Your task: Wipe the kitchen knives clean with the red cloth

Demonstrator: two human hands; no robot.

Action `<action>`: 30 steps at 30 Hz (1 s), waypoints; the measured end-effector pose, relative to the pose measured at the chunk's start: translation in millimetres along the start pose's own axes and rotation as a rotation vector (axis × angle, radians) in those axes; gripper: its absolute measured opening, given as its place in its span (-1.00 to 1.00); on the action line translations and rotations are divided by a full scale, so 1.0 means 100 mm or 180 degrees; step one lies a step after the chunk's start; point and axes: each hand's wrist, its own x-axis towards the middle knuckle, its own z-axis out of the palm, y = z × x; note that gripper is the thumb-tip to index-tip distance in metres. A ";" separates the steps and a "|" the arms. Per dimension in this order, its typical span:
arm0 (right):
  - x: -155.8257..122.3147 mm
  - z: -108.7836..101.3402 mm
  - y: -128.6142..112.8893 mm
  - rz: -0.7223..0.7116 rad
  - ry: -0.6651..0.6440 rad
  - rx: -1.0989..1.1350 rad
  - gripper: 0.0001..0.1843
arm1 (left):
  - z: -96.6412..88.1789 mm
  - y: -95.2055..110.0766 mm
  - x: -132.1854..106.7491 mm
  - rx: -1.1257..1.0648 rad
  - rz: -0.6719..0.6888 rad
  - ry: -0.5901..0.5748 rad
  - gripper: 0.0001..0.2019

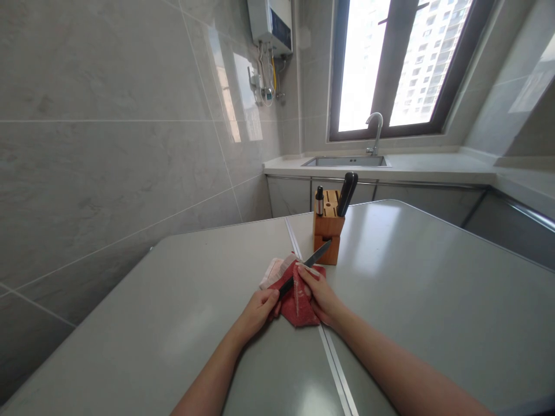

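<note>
- I've got left hand [256,316] closed round black-handled kitchen knife [313,260], blade angled across the slab
- right hand [315,296] curled, fingers on red slab [302,309], meat or cloth, can't tell; gripping or just pressing, can't tell either
- slab on grey table [390,277], near wooden knife block [327,231]

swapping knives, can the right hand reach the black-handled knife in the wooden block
Probably yes: the right hand is near the light wooden block and its black-handled knife; only the held knife's steel blade lies partly between, and the hand must leave the red cloth.
</note>
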 end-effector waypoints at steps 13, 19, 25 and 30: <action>0.00 -0.04 0.01 0.0084 -0.0141 -0.0028 -0.74 | -0.01 0.00 -0.01 0.0159 0.0043 0.0025 -0.38; -0.01 -0.02 -0.02 0.0119 -0.0213 -0.0138 -0.71 | -0.02 -0.01 -0.01 0.0161 -0.0007 0.0028 -0.38; -0.04 -0.05 0.02 0.0115 -0.0365 -0.0560 -0.71 | -0.02 -0.03 0.00 0.0132 0.0040 -0.0039 -0.40; -0.07 -0.06 0.03 0.0046 -0.0513 -0.1329 -0.67 | -0.02 -0.05 0.00 0.0057 0.0072 -0.0069 -0.42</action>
